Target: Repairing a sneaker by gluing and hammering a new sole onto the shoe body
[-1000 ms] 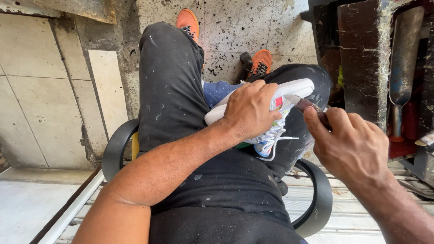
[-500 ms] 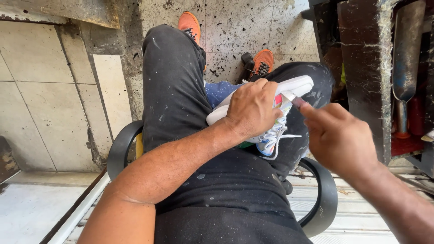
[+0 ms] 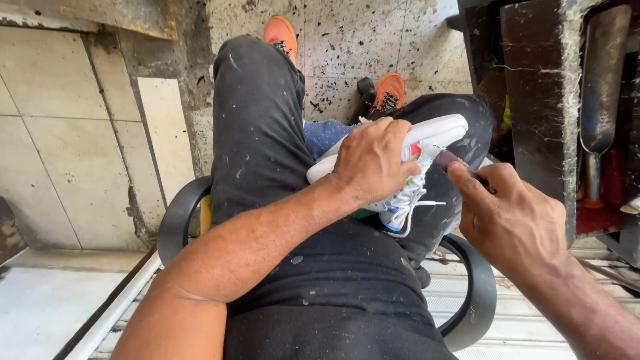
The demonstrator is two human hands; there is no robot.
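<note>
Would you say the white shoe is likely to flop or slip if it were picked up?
The shoe probably holds its shape: its thick white sole looks firm. Its loose laces dangle, so they would likely swing. The left hand pins it on the lap, which suggests it could slide if released.

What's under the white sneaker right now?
The white sneaker lies sole-up across the lap on black trousers, with blue cloth at its far side. The left hand covers its middle, hiding what lies directly beneath.
</note>
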